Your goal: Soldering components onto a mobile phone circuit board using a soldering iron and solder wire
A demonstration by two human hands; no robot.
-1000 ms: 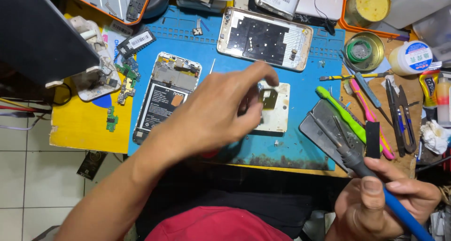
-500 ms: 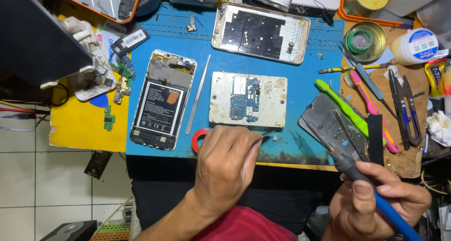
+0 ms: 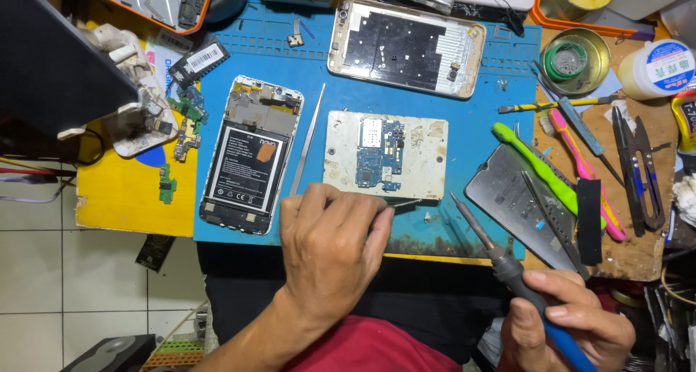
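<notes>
**A:** What lies on the blue mat?

**B:** Near its middle sits a pale, scuffed rectangular plate with a small blue circuit board fixed on top, studded with tiny metal parts. The mat itself is rubbery, ribbed along its far edge and stained dark along the near one.

**A:** And the hands?

**B:** The left hand rests at the mat's near edge, just in front of the plate. Its fingers are curled and pressed together around a thin wire, which pokes out toward the plate's near right corner. The right hand is off the mat's near right corner, closed around the blue and black handle of a soldering iron. The iron's slim metal tip points up toward the mat, near the plate but not touching it.

**A:** What else is around?

**B:** Left of the plate lie straight steel tweezers, then an opened phone showing a black battery. Beyond the plate, at the mat's far edge, is a gold phone frame with a black inner panel. Right of the mat lie a grey glass panel, a green plastic pry tool, a pink one, and a round tin.
</notes>
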